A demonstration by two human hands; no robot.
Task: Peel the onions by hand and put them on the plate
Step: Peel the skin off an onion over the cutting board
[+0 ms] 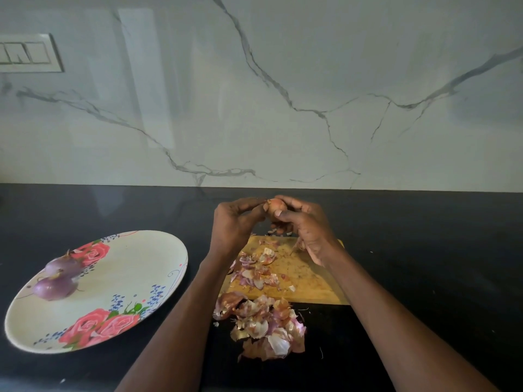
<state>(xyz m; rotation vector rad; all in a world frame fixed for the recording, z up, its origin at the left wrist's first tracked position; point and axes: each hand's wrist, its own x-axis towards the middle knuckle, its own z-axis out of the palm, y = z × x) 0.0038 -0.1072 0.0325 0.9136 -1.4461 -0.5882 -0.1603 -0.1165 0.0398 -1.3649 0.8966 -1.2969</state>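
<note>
- Onion (276,206), centre frame: skin still on, held up between both hands above far edge of cutting board (308,281).
- Right hand (307,224): fingers curled round onion, thumb across its front.
- Left hand (236,222): fingers pinch at onion's left side; exact hold on skin cannot be told.
- Plate (119,278), lower left, floral print, on black counter (424,250); w/ two peeled onions (58,278) on its left part, touching or nearly so.
- Peel scraps (263,326): heaped on counter at board's near edge, more strewn on board's left half.
- Marble wall (283,80) behind; switch plate (28,53) upper left.
</note>
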